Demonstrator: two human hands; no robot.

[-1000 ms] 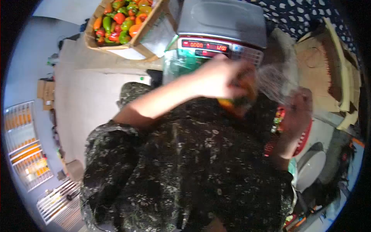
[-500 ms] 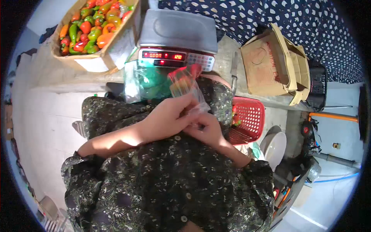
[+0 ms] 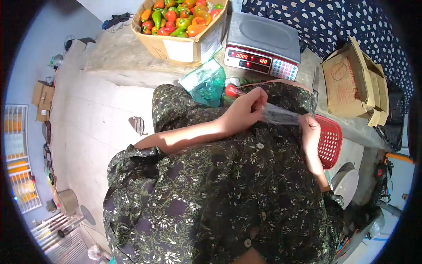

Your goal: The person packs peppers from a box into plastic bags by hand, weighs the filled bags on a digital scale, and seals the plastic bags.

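Clear plastic point(image 3: 281, 115), apparently a thin bag, is stretched taut between my two hands above my lap. My left hand point(image 3: 243, 112) pinches one end, its fingers curled. My right hand point(image 3: 310, 126) grips the other end in a closed fist, just left of the red basket. Beyond my left hand shows a shiny red pepper point(image 3: 231, 91), seemingly inside the plastic; the rest of the contents is hidden by that hand. A green plastic bag point(image 3: 206, 83) lies crumpled near my left knee, beside the pepper.
A digital scale point(image 3: 263, 39) with lit red digits stands on the ledge ahead. Left of it is a cardboard box point(image 3: 206, 48) full of red, orange and green peppers. An opened carton point(image 3: 345, 88) stands right. A red perforated basket point(image 3: 332, 141) and a white basin point(image 3: 347, 187) sit lower right.
My hands were close together on the plastic; now they are apart, the right one pulled rightward and the plastic stretched between them. The view has turned left. One scale reading differs.
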